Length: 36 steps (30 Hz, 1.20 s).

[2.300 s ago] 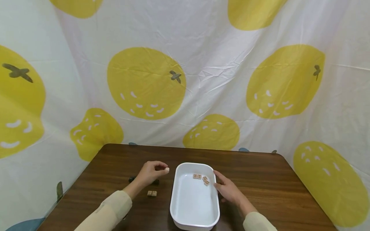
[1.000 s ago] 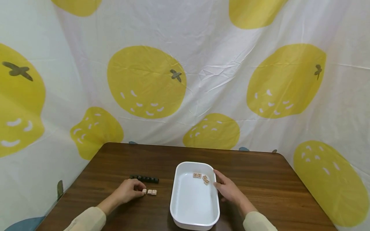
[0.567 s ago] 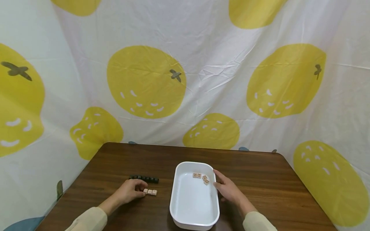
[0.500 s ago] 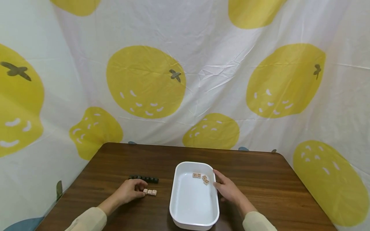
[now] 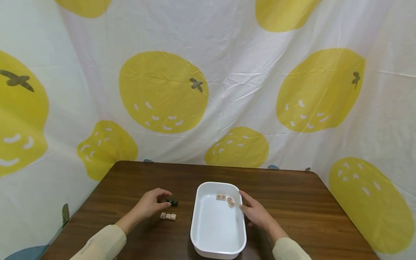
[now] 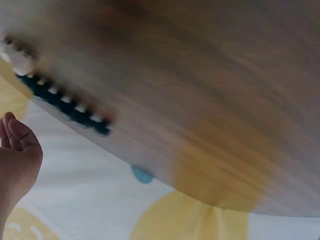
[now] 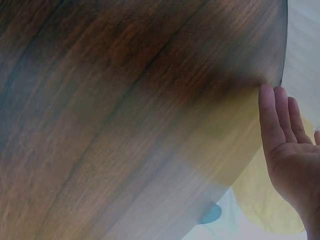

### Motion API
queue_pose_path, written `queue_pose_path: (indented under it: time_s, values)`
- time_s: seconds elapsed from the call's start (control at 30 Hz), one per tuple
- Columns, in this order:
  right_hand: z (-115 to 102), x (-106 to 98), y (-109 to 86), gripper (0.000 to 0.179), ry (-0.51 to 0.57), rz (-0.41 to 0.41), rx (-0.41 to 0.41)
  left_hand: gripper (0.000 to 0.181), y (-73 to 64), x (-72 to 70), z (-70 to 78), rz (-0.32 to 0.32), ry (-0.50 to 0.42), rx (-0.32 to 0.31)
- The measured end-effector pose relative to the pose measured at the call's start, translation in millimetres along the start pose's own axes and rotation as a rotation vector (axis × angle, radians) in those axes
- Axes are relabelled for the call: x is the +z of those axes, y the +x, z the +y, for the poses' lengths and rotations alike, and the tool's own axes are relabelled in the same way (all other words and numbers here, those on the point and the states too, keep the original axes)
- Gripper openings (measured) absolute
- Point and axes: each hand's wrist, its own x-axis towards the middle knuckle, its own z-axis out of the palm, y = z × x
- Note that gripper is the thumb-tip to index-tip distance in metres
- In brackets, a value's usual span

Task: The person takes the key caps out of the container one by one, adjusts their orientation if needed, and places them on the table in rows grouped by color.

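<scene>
My left hand (image 5: pixel 151 203) hovers over a row of small black cube-like pieces (image 5: pixel 174 203), thumb and fingers apart with nothing seen between them. Just nearer than the hand, three beige cubes with marks on top (image 5: pixel 168 216) stand side by side on the table. The black row (image 6: pixel 70 107) also shows, blurred, in the left wrist view. Fairly straight fingers of my right hand (image 5: pixel 256 213) rest along the right wall of a white rectangular tub (image 5: pixel 217 252). Inside it, at the far end, lie several beige marked cubes (image 5: pixel 221 197), two of them at an angle.
The brown wooden table (image 5: pixel 292 202) has rounded far corners. Behind it hangs a white cloth (image 5: pixel 234 83) printed with yellow lemons. The tub stands between the two hands, its long side running away from me.
My left hand brought a beige cube from near the tub, set it at the left end of the pair and slid it close. It has since let go and risen away. The right hand stayed put.
</scene>
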Motion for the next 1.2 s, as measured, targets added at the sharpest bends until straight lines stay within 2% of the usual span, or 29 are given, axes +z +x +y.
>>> queue_pose_path:
  time_s: [0.13,0.27,0.4,0.6,0.77,1.0,1.2]
  values:
    - [-0.7,-0.4,-0.5,0.057,0.002,-0.004,-0.008,0.030,13.3,10.1,15.5,0.039,-0.004,0.063]
    - [-2.5,-2.1,-0.9,0.057,0.003,-0.012,-0.012,0.029,31.6,25.4,33.0,0.040,-0.038,0.122]
    - [-3.1,-3.6,0.1,0.057,-0.007,-0.019,-0.010,0.028,47.1,42.6,52.1,0.021,-0.079,0.137]
    - [-6.0,-4.2,1.3,0.059,-0.013,-0.014,-0.062,0.027,66.6,65.2,73.4,0.011,-0.052,0.154]
    - [-9.0,-4.6,1.0,0.061,-0.018,-0.014,-0.074,0.027,79.9,82.1,80.9,0.010,0.043,0.140]
    - [-8.5,-4.2,1.0,0.062,-0.001,-0.019,-0.077,0.023,93.9,101.3,85.1,-0.069,0.228,0.044]
    - [-7.0,-3.7,1.6,0.061,-0.007,-0.029,-0.066,0.021,103.5,115.6,85.8,-0.114,0.401,0.032]
